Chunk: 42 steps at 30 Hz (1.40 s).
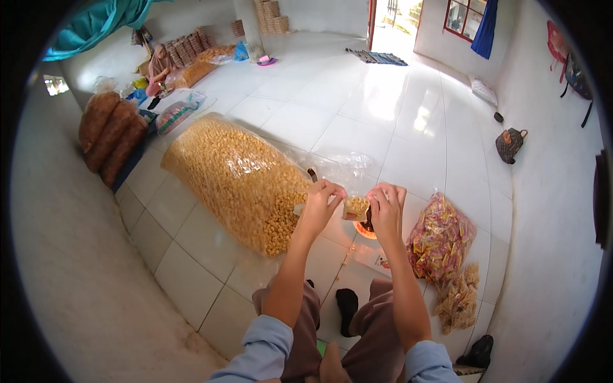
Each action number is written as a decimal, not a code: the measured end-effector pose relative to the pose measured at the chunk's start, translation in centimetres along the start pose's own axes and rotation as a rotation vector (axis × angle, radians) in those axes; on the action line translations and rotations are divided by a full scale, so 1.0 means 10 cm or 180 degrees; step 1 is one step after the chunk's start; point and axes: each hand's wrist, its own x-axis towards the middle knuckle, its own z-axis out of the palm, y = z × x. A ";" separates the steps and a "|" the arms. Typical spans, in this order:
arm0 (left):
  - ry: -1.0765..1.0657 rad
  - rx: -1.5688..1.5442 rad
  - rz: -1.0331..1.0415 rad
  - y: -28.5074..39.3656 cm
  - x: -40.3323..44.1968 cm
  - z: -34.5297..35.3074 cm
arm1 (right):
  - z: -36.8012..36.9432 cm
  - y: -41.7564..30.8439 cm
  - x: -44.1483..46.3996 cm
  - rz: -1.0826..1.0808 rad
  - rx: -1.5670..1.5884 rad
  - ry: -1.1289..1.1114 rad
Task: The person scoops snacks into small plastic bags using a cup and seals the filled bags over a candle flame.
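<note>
The left hand (325, 199) and right hand (387, 203) pinch a small packet (355, 209) (pale snack pieces show inside) by its upper part, one at each side, holding it up between them. An orange dish (365, 233) sits partly hidden below, on the floor (198, 271). Left lies a large snack bag (223, 172); right, a bag of sachets (440, 239). Far left, a person (158, 67) sits.

snack pieces (287, 220): golden | sachets (440, 239): red-yellow | sleeves (265, 348): light blue
</note>
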 end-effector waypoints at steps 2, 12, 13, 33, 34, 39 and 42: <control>-0.0029 0.0232 0.0355 -0.05 -0.01 0.00 | 0.00 0.03 -0.01 -0.0102 0.0048 -0.0131; -0.0443 -0.0688 0.0282 0.37 -0.04 0.01 | -0.51 -0.32 0.05 -0.0405 -0.0197 -0.0296; -0.0387 -0.0941 0.0298 0.40 -0.05 0.03 | -0.60 -0.34 0.07 -0.0408 -0.0248 -0.0270; -0.1003 -0.1558 -0.1703 -0.69 -0.38 1.49 | 0.08 1.13 -0.92 0.3442 0.2661 -0.1036; -0.1011 -0.1519 -0.1831 -0.81 -0.45 1.59 | 0.18 1.23 -1.04 0.3537 0.2663 -0.1022; -0.1274 -0.1403 -0.2305 -1.37 -0.73 2.08 | 0.70 1.63 -1.61 0.4039 0.2589 -0.0822; -0.1185 -0.1414 -0.2546 -1.56 -0.86 2.22 | 0.85 1.73 -1.75 0.4452 0.2674 -0.0679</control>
